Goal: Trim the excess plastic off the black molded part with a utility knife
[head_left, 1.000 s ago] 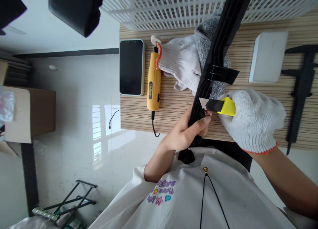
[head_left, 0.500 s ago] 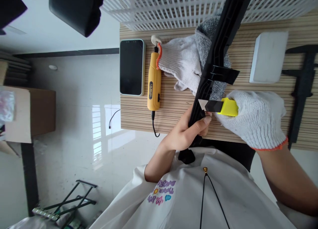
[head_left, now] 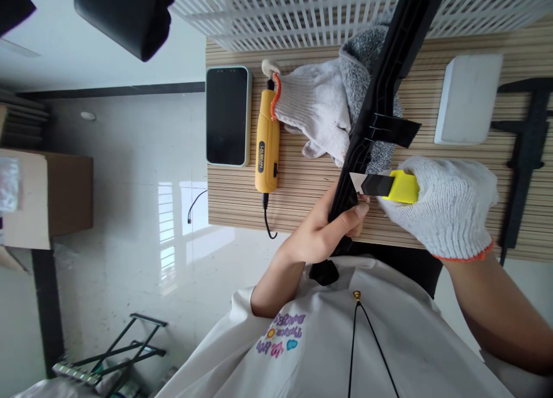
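Observation:
A long black plastic trim piece runs slantwise from the far edge of the view down to my lap. Bare, my left hand is closed around its lower part, thumb on the right side. My right hand, in a white knit glove with an orange cuff, grips a yellow utility knife. The knife's pointed blade lies over the trim just above my left thumb; whether it touches cannot be made out. Behind the trim lie a white knit glove and a grey cloth.
A yellow rotary tool and a phone lie on the left of the striped table. On the right are a white block and a black caliper. A white slatted basket stands at the back.
The knife blade and my gloved right hand have shifted slightly to the right. The trim's upper end has also swung a little right. Both hands keep their grip.

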Demonstrator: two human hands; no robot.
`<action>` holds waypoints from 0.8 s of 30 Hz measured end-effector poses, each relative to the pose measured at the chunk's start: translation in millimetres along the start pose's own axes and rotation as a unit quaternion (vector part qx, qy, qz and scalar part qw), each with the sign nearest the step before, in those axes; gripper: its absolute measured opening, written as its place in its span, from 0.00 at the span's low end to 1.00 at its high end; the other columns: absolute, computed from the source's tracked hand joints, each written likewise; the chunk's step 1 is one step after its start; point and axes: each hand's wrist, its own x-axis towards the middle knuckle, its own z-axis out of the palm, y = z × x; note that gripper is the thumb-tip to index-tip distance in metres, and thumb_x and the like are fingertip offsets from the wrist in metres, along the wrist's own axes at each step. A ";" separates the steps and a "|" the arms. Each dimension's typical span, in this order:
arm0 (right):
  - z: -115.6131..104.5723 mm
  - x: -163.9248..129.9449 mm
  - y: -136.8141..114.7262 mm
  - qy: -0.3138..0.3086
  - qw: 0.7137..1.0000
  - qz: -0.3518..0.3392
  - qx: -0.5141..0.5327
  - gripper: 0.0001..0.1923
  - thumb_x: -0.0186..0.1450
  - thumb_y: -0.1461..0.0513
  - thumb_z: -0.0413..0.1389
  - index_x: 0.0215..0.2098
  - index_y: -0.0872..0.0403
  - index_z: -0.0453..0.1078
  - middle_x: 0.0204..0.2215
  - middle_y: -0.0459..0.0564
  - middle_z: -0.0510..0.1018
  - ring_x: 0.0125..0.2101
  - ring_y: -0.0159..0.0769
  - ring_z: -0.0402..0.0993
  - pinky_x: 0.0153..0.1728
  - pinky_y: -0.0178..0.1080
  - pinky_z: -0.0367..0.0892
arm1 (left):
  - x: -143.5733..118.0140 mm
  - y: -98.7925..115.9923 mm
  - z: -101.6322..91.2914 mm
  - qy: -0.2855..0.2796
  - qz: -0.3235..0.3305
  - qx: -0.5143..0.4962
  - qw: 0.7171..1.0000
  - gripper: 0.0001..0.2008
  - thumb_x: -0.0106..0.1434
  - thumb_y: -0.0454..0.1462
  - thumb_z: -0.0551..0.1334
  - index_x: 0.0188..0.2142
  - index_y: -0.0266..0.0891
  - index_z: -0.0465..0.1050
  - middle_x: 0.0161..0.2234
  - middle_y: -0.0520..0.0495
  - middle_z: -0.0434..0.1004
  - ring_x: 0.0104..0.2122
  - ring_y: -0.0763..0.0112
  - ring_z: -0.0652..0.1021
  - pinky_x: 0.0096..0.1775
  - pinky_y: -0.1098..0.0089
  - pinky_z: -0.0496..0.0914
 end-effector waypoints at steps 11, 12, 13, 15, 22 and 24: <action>0.8 0.8 -0.9 -0.004 1.000 0.004 -0.003 0.22 0.62 0.46 0.51 0.30 0.52 0.77 0.15 0.50 0.66 0.19 0.36 0.59 0.26 0.40 0.44 | -0.8 2.5 2.1 0.010 -0.002 -0.001 1.000 0.06 0.72 0.40 0.58 0.40 0.41 0.63 0.22 0.57 0.57 0.21 0.76 0.59 0.25 0.71 0.59; 1.1 0.8 -0.7 -0.002 1.000 0.003 -0.004 0.22 0.62 0.46 0.51 0.30 0.52 0.77 0.15 0.49 0.66 0.18 0.36 0.58 0.26 0.40 0.44 | -0.7 2.6 1.9 0.009 -0.002 -0.003 1.000 0.06 0.72 0.40 0.58 0.40 0.41 0.63 0.22 0.57 0.57 0.21 0.77 0.59 0.25 0.71 0.59; 1.4 0.7 -0.5 0.000 1.000 0.001 -0.003 0.22 0.61 0.46 0.51 0.30 0.52 0.77 0.15 0.49 0.65 0.18 0.36 0.57 0.26 0.40 0.44 | -0.7 2.5 1.7 0.009 -0.004 -0.003 1.000 0.06 0.72 0.40 0.58 0.40 0.41 0.63 0.22 0.57 0.57 0.21 0.77 0.60 0.25 0.71 0.60; 2.0 0.6 -0.2 0.007 1.000 -0.002 -0.002 0.23 0.61 0.44 0.52 0.30 0.53 0.77 0.15 0.49 0.65 0.18 0.35 0.57 0.25 0.40 0.44 | -0.5 1.9 1.3 0.009 -0.009 -0.003 1.000 0.06 0.71 0.40 0.59 0.40 0.41 0.63 0.22 0.58 0.57 0.21 0.77 0.60 0.25 0.72 0.60; 2.2 0.8 -2.5 0.007 1.000 0.009 0.005 0.21 0.62 0.46 0.52 0.30 0.53 0.78 0.15 0.49 0.64 0.18 0.35 0.56 0.26 0.40 0.43 | -0.5 -1.4 1.0 0.011 0.002 -0.010 1.000 0.07 0.71 0.41 0.59 0.40 0.41 0.63 0.22 0.58 0.57 0.20 0.78 0.59 0.24 0.72 0.60; 1.6 0.9 -3.7 0.009 1.000 0.014 0.007 0.19 0.61 0.48 0.53 0.30 0.53 0.78 0.15 0.48 0.64 0.18 0.35 0.55 0.26 0.40 0.43 | -0.4 -2.1 0.6 0.009 0.002 -0.012 1.000 0.07 0.72 0.41 0.59 0.41 0.41 0.63 0.22 0.58 0.56 0.20 0.78 0.59 0.24 0.72 0.59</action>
